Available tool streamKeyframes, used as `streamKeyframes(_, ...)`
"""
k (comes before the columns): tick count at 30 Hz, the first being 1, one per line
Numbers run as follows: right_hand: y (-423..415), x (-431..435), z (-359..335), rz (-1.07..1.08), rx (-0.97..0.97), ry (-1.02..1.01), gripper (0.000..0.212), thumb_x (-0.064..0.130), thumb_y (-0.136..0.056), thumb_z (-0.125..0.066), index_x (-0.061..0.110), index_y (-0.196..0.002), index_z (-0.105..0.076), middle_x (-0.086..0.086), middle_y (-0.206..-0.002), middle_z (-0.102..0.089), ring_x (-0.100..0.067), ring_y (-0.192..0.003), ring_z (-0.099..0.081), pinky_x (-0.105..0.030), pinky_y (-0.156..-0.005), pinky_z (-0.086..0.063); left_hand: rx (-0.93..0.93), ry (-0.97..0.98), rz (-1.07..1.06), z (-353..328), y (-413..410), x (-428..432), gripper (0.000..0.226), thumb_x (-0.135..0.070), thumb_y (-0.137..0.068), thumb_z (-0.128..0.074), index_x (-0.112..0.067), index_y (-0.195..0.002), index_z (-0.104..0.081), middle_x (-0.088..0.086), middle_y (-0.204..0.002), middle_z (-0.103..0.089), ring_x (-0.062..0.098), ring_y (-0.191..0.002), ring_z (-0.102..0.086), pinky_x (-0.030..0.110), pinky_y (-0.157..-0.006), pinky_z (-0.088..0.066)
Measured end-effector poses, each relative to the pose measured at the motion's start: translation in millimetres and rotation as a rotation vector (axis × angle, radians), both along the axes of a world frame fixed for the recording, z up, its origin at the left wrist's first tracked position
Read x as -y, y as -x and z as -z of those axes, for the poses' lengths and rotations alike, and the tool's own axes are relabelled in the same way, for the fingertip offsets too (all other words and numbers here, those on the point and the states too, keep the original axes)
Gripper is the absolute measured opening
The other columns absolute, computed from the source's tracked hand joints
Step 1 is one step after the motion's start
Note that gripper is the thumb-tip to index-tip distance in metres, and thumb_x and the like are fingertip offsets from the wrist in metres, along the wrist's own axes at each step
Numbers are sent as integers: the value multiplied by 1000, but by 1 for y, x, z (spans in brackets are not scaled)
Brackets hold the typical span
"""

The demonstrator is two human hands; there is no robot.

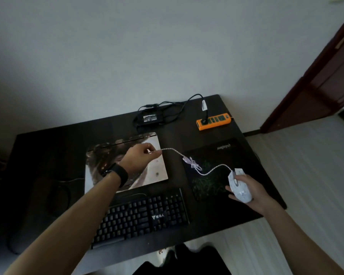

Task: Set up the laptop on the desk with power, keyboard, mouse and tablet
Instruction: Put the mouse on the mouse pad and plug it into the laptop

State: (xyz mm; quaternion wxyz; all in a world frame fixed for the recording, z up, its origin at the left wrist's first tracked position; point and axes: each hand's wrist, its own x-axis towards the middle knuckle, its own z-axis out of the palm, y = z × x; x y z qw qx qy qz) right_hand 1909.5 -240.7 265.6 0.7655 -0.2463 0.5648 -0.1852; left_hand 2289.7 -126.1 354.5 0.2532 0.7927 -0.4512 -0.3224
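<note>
Desk (236,211) holds a closed laptop (139,171), with a keyboard (143,215) in front of it and a mouse pad (211,175) beside. Right hand (252,191) cups the white mouse (239,185) above the pad; left hand (141,155) pinches its cable (214,169) end over the laptop. The knotted bundle mid-cable could snag and jerk the mouse loose.

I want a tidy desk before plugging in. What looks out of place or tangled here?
The mouse cable is still bundled with a tie mid-length, over the mouse pad. The adapter cord lies in loose loops at the back.
</note>
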Motion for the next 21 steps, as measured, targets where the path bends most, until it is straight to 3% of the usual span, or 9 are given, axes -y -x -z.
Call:
streamKeyframes(3, -19, 13, 17, -79, -137, 73, 28, 20, -95, -65, 18, -123, -65, -17, -120, -67, -32, -99, -68, -45, -83, -54, 54, 32, -19, 1, -2, 11, 27, -54, -87, -62, -30, -79, -70, -3, -79, -73, 14, -78, -66, 38, -79, -55)
streamKeyframes(8, -31, 47, 46, -137, -435, 231, 49, 46, -85, -76, 12, -120, -67, -9, -112, -71, -27, -100, -69, -41, -89, -56, 210, -6, -59, 7, 7, 31, 24, -49, -89, -62, -27, -81, -71, -5, -77, -71, 16, -79, -65, 33, -77, -53)
streamKeyframes(12, -30, 70, 64, -186, -489, 299, 47, 48, -85, -75, 15, -118, -67, -4, -110, -69, -21, -97, -66, -37, -84, -51, 276, -47, -82, 8, 11, 41, 25, -52, -88, -61, -30, -85, -72, -7, -82, -72, 16, -83, -66, 34, -78, -54)
streamKeyframes(16, -28, 85, 80, -288, -491, 307, 36, 45, -85, -76, 20, -110, -69, -4, -110, -71, -21, -97, -67, -40, -90, -53, 241, -81, -95, 11, 31, 60, 27, -53, -88, -62, -29, -87, -74, -8, -77, -70, 14, -79, -65, 29, -72, -51)
streamKeyframes(21, -21, 89, 86, -523, -773, 529, 43, 51, -90, -65, 15, -114, -73, -6, -107, -72, -29, -102, -67, -41, -91, -51, 27, -122, -104, 19, 57, 81, 24, -46, -92, -61, -29, -85, -77, -8, -69, -69, 8, -60, -58, 16, -57, -43)
